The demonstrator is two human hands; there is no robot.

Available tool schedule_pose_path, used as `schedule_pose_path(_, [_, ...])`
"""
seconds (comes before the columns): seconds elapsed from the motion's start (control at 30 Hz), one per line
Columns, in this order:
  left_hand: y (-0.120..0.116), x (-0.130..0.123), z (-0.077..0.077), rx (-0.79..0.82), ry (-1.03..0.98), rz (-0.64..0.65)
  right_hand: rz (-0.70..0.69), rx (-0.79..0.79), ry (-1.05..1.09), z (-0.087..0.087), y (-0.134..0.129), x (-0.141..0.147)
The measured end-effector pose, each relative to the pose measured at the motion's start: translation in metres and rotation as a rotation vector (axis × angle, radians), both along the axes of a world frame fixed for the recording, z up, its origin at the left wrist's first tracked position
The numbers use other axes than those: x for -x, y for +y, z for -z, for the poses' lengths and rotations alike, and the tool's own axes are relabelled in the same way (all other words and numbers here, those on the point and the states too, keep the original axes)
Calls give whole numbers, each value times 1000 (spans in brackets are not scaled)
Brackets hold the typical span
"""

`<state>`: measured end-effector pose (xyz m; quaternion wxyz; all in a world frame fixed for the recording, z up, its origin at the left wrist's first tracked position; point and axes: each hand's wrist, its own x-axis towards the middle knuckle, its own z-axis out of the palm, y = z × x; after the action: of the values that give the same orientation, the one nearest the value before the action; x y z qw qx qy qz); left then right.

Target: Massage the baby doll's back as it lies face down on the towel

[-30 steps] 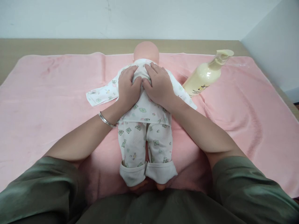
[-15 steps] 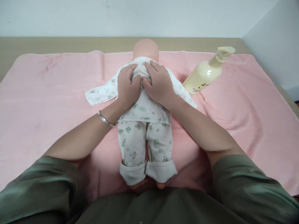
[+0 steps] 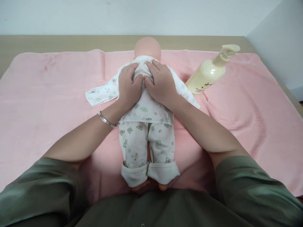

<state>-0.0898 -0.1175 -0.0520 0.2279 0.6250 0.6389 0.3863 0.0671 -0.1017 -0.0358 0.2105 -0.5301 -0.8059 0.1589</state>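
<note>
A baby doll (image 3: 147, 48) lies with its back up, head away from me and feet toward me. It wears a white printed top (image 3: 144, 110) and matching trousers (image 3: 134, 148) with turned-up cuffs. My left hand (image 3: 130, 85) rests flat on the left side of its upper back, thumb pointing inward. On the right side of the back lies my right hand (image 3: 162, 82), also flat, fingers stretched toward the doll's neck. The two thumbs nearly meet over the spine. The doll's face and hands are hidden.
A pink blanket (image 3: 52, 94) lies under the doll on a wooden table (image 3: 71, 42). Right of the doll, a pale yellow pump bottle (image 3: 208, 74) stands near its sleeve. A white wall (image 3: 118, 17) rises behind the table. My left wrist carries a silver bangle (image 3: 106, 119).
The view has shifted very slightly, so the scene's far part sits a little higher. Both hands stay on the doll's back with no clear movement.
</note>
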Motion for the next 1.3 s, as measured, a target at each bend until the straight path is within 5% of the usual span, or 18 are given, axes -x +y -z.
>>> schedule_pose_path(1.3, [-3,-9,-10,-72,64,-51,-4,33,17,-2,0,-2])
